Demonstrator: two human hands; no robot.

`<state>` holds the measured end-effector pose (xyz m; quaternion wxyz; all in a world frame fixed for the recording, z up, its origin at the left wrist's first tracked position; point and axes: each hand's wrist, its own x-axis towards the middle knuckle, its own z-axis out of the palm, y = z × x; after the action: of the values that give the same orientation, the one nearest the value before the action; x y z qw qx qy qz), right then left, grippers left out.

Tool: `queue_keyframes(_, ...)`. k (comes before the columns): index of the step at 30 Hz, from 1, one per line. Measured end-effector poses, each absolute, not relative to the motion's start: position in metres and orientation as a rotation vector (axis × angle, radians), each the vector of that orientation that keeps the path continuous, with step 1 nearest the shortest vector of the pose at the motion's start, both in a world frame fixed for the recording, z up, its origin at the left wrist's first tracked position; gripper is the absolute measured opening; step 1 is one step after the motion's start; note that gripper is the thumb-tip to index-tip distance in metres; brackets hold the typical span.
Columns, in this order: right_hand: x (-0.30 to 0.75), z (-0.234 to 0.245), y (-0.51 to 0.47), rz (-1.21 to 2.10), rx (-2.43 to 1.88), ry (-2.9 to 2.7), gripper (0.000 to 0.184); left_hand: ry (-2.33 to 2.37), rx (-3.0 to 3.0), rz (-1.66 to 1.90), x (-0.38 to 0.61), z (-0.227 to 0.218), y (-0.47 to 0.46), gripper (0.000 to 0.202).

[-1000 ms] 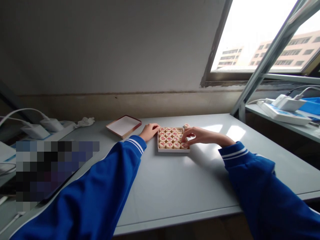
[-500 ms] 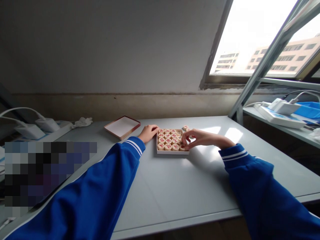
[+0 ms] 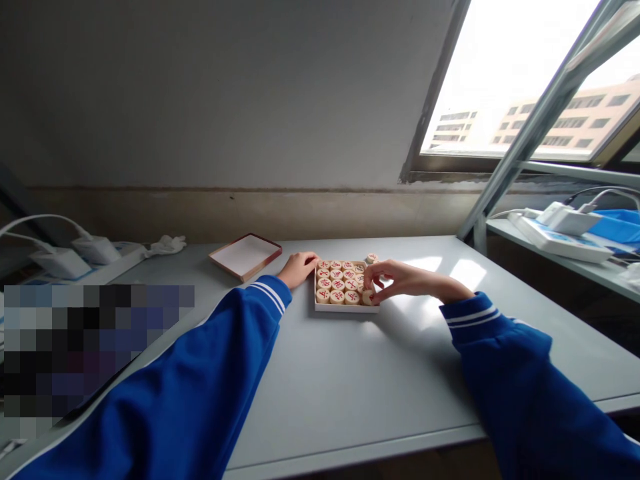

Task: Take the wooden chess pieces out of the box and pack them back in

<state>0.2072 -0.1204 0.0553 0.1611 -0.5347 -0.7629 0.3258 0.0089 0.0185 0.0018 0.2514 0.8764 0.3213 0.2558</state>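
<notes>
A shallow white box stands on the table, packed with rows of round wooden Chinese chess pieces with mostly red characters. My left hand has its fingers on the box's left rim near the back corner. At the front right corner, my right hand pinches one Chinese chess piece between thumb and fingers; the piece looks tilted. My right fingers cover part of the right column. Just behind the box, a loose Chinese chess piece lies on the table, partly beside my right hand.
An upturned box lid with a white inside lies left of the box. White chargers and a power strip are at the far left. On the right stand a metal post and a shelf with more chargers. The grey table meets the wall.
The front right piece lay flat under my right fingers and now tips up in their pinch. My left hand stays at the box. The view shifts slightly.
</notes>
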Motion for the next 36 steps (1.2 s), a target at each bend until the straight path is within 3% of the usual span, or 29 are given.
queue_keyframes(5,0.215,0.062,-0.123,0.897,-1.566,-2.061,0.030,0.878,2.377,0.695,0.009,0.001,0.019,0.026)
queue_keyframes(10,0.249,0.059,-0.127,1.052,-1.890,-1.982,0.036,0.868,2.369,0.702,0.008,0.000,0.020,0.027)
queue_keyframes(14,0.265,0.050,-0.124,0.639,-2.215,-1.883,0.038,0.864,2.365,0.706,0.009,-0.001,0.020,0.027)
queue_keyframes(22,0.223,0.013,-0.102,-0.201,-2.021,-1.956,0.037,0.866,2.344,0.691,0.009,0.000,0.019,0.028)
queue_keyframes(36,0.254,-0.011,-0.084,-0.068,-2.010,-2.025,0.043,0.869,2.385,0.681,0.009,0.001,0.020,0.029)
